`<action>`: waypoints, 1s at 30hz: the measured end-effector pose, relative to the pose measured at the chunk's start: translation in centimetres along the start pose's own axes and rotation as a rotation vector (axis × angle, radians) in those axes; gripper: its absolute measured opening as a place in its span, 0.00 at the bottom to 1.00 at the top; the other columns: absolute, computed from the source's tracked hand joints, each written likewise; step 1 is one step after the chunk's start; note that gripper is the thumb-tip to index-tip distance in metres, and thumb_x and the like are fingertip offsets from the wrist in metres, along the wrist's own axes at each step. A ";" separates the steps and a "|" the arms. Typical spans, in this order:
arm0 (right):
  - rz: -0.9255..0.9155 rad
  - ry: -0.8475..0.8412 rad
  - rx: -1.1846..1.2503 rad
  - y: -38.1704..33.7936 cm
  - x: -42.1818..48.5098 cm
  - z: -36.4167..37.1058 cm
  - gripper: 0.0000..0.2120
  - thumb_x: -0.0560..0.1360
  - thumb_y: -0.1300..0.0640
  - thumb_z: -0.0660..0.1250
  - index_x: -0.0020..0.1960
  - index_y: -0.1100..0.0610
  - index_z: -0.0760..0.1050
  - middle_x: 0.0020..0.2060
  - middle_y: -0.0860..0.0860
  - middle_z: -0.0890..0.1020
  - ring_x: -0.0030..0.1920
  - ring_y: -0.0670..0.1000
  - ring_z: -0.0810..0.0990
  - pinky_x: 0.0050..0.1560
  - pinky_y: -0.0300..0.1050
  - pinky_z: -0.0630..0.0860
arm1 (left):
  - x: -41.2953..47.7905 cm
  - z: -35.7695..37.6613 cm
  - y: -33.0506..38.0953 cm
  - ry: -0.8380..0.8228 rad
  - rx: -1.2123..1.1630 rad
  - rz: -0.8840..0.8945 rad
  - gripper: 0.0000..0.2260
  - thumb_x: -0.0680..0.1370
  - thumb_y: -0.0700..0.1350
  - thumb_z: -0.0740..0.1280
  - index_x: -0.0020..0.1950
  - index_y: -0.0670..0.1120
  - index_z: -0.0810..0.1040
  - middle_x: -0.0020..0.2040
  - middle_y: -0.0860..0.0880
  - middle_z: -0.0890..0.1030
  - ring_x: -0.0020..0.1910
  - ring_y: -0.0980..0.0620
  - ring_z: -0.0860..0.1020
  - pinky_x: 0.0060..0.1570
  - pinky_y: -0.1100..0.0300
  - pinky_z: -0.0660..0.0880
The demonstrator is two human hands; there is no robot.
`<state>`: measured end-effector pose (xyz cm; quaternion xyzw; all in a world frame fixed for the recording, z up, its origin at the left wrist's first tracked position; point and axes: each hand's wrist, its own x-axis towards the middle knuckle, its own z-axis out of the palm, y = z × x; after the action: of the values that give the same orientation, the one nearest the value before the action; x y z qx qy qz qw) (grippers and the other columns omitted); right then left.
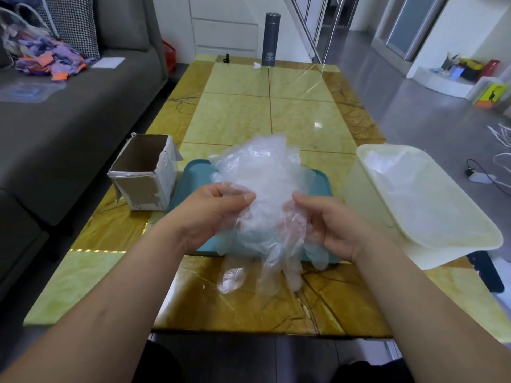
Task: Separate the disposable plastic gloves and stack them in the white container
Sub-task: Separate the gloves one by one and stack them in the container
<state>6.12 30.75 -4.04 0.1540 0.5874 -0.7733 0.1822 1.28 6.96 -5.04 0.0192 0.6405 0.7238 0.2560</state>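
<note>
A crumpled bunch of clear disposable plastic gloves (262,175) is lifted above a teal tray (190,175) at the table's near middle. My left hand (213,211) pinches the bunch on its left side between thumb and fingers. My right hand (329,225) grips it on the right, fingers curled into the plastic. Some glove fingers hang down over the tray's near edge. The white container (367,197) stands just to the right of my right hand, with a few flat clear gloves (414,186) lying inside.
An open cardboard box (143,175) stands left of the tray. A dark flask (272,40) is at the table's far end. A grey sofa (69,120) runs along the left side, with bags on it. Cables lie on the floor at right.
</note>
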 end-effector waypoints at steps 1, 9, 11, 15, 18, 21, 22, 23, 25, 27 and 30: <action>-0.018 0.017 -0.023 0.1 0.1 -0.1 0.11 0.82 0.56 0.68 0.54 0.64 0.82 0.41 0.59 0.87 0.40 0.54 0.88 0.44 0.47 0.86 | -0.1 0.0 0.1 0.005 -0.009 -0.003 0.12 0.78 0.38 0.74 0.61 0.38 0.82 0.46 0.44 0.81 0.42 0.51 0.82 0.41 0.59 0.80; -0.086 0.102 -0.092 0.4 0.0 -0.8 0.13 0.82 0.53 0.69 0.56 0.64 0.82 0.42 0.59 0.86 0.41 0.56 0.87 0.51 0.54 0.83 | -0.4 0.5 -0.5 -0.042 0.113 -0.099 0.19 0.71 0.50 0.78 0.55 0.37 0.85 0.47 0.40 0.85 0.48 0.40 0.83 0.54 0.41 0.83; -0.094 0.135 -0.131 0.4 0.0 -1.0 0.16 0.81 0.50 0.70 0.55 0.63 0.83 0.41 0.59 0.85 0.40 0.56 0.85 0.47 0.53 0.82 | -0.3 0.6 -0.7 -0.033 0.138 -0.073 0.15 0.70 0.48 0.80 0.50 0.40 0.86 0.43 0.42 0.85 0.43 0.44 0.82 0.46 0.50 0.81; -0.132 0.163 -0.132 0.3 -0.2 -1.3 0.15 0.79 0.48 0.72 0.55 0.59 0.84 0.41 0.58 0.85 0.37 0.54 0.83 0.37 0.45 0.81 | -0.8 0.9 -0.9 -0.072 0.233 -0.090 0.15 0.72 0.39 0.80 0.57 0.37 0.85 0.50 0.40 0.87 0.47 0.45 0.85 0.49 0.55 0.82; -0.170 0.157 -0.127 0.4 -0.1 -1.6 0.14 0.76 0.53 0.76 0.54 0.63 0.85 0.47 0.66 0.84 0.44 0.60 0.82 0.50 0.54 0.79 | -1.1 1.4 -0.6 -0.061 0.234 -0.030 0.15 0.71 0.47 0.78 0.53 0.39 0.85 0.47 0.43 0.88 0.46 0.47 0.86 0.50 0.54 0.78; -0.198 0.135 -0.149 0.4 -0.3 -1.3 0.18 0.70 0.52 0.80 0.49 0.66 0.83 0.47 0.71 0.83 0.46 0.62 0.80 0.55 0.60 0.78 | -1.0 1.3 -0.3 0.008 0.222 0.042 0.16 0.74 0.51 0.76 0.49 0.37 0.83 0.39 0.45 0.86 0.41 0.47 0.83 0.49 0.51 0.74; -0.206 0.134 -0.177 0.4 -0.4 -1.2 0.17 0.67 0.50 0.81 0.43 0.63 0.83 0.41 0.67 0.83 0.42 0.60 0.79 0.52 0.58 0.78 | -1.0 1.3 -0.2 0.021 0.246 0.054 0.16 0.76 0.49 0.76 0.50 0.35 0.84 0.39 0.45 0.86 0.41 0.48 0.82 0.49 0.51 0.74; -0.214 0.143 -0.205 0.3 -0.5 -1.1 0.16 0.64 0.48 0.82 0.37 0.58 0.81 0.37 0.62 0.83 0.38 0.58 0.79 0.48 0.54 0.78 | -1.0 1.3 -0.2 0.020 0.275 0.062 0.13 0.77 0.47 0.76 0.51 0.36 0.85 0.40 0.44 0.86 0.41 0.48 0.82 0.49 0.50 0.75; -0.227 0.164 -0.229 0.3 -0.6 -0.8 0.18 0.60 0.45 0.84 0.31 0.52 0.76 0.31 0.56 0.81 0.33 0.55 0.78 0.44 0.51 0.76 | -0.9 1.1 -0.2 -0.027 0.313 0.064 0.08 0.78 0.45 0.75 0.53 0.41 0.87 0.45 0.42 0.87 0.42 0.48 0.84 0.49 0.49 0.77; -0.250 0.193 -0.260 0.3 -0.5 -0.8 0.21 0.58 0.42 0.84 0.30 0.51 0.73 0.29 0.55 0.80 0.32 0.54 0.77 0.43 0.52 0.74 | -0.9 1.0 -0.1 -0.082 0.302 0.034 0.09 0.79 0.46 0.75 0.57 0.44 0.87 0.50 0.42 0.87 0.45 0.48 0.85 0.46 0.51 0.79; -0.277 0.231 -0.306 0.2 -0.3 -0.7 0.26 0.59 0.39 0.84 0.30 0.52 0.70 0.28 0.54 0.77 0.31 0.54 0.75 0.42 0.51 0.71 | -0.7 1.2 -0.3 -0.060 0.301 0.030 0.09 0.78 0.47 0.75 0.53 0.42 0.86 0.45 0.43 0.87 0.42 0.48 0.83 0.41 0.56 0.79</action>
<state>6.47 31.41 -4.28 0.1301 0.7304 -0.6700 0.0271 2.41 7.79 -4.91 0.0885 0.7333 0.6225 0.2586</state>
